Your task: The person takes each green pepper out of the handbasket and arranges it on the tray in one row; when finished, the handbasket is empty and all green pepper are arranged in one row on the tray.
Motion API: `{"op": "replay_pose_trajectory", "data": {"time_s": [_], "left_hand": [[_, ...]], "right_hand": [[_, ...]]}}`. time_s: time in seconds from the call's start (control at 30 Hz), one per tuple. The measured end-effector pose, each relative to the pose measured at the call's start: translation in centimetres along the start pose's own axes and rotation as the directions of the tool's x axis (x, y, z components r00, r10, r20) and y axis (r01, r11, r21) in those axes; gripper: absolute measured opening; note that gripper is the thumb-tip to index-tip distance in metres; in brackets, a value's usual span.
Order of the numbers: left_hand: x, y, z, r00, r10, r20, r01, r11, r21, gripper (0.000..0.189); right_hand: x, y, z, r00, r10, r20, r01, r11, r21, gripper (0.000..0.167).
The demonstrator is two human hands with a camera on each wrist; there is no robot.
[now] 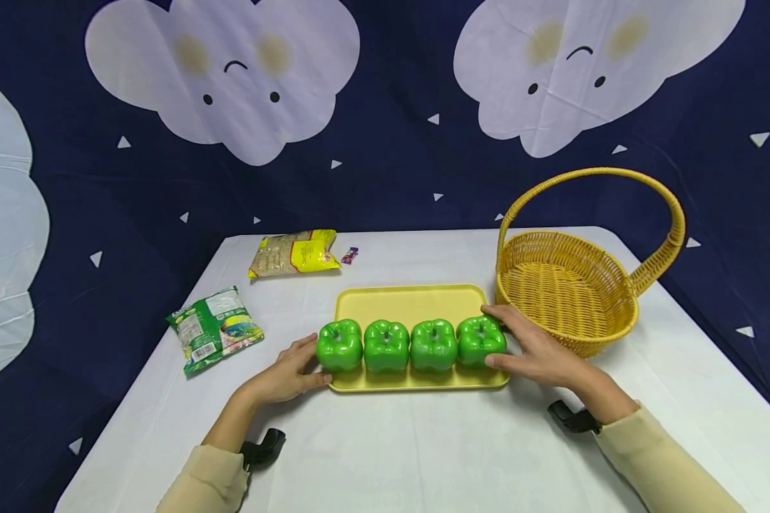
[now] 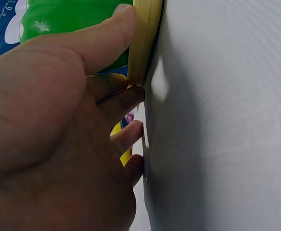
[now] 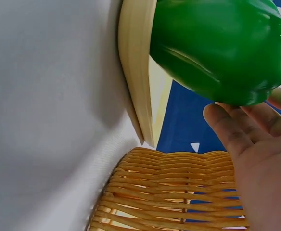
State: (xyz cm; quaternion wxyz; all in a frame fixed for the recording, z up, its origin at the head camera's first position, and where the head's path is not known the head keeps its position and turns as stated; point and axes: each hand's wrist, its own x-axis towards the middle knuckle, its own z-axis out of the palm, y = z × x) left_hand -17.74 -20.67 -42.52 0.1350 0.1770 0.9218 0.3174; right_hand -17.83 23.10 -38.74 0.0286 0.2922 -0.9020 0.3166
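In the head view a row of several green bell peppers (image 1: 386,346) sits on a yellow rectangular tray (image 1: 417,296). My left hand (image 1: 285,376) holds the tray's left end; the left wrist view puts the thumb on the tray's rim (image 2: 145,43), with bent fingers against its side. At the other end, my right hand (image 1: 539,354) grips the rightmost bell pepper (image 1: 481,342) from its right side. The right wrist view has fingertips (image 3: 215,113) against that pepper, just above the tray; its thumb is mostly out of that view.
A wicker basket (image 1: 561,288) with a tall handle stands behind my right hand. Left of the tray lies a green packet (image 1: 214,329). Toward the back are a yellow bag (image 1: 295,253) and a small purple wrapper (image 1: 350,255), all on a white-covered table (image 1: 411,449).
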Motion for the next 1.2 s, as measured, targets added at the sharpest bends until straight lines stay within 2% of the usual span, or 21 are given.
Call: {"op": "replay_pose_trajectory", "data": {"time_s": [0.17, 0.37, 0.6, 0.77, 0.97, 1.2], "left_hand": [[-0.1, 0.2, -0.1, 1.000, -0.001, -0.006, 0.001, 1.000, 0.001, 0.071], [-0.3, 0.4, -0.2, 1.000, 0.004, -0.016, -0.004, 1.000, 0.010, 0.071], [-0.9, 1.0, -0.7, 0.998, -0.036, -0.049, 0.037, 0.999, 0.030, 0.077], [-1.6, 1.7, -1.3, 0.994, -0.017, -0.105, 0.028, 0.993, 0.112, 0.075], [-2.4, 2.4, -2.5, 0.986, -0.013, -0.164, 0.047, 0.978, 0.204, 0.068], [-2.9, 2.9, -4.0, 0.966, 0.054, -0.253, 0.032, 0.946, 0.323, 0.060]], "right_hand": [[-0.1, -0.3, -0.3, 1.000, -0.003, -0.011, 0.003, 1.000, 0.022, 0.075], [0.1, -0.7, -0.8, 0.998, -0.016, -0.060, 0.016, 1.000, -0.007, 0.071], [0.6, -1.1, -1.4, 0.991, -0.050, -0.122, 0.048, 0.999, -0.022, 0.066], [0.8, -1.1, -1.8, 0.985, -0.054, -0.162, 0.046, 0.997, -0.054, 0.063], [1.0, -1.0, -2.0, 0.975, -0.047, -0.218, 0.024, 0.994, -0.108, 0.057], [1.4, -1.1, -2.3, 0.956, -0.047, -0.291, -0.007, 0.983, -0.183, 0.050]]}}
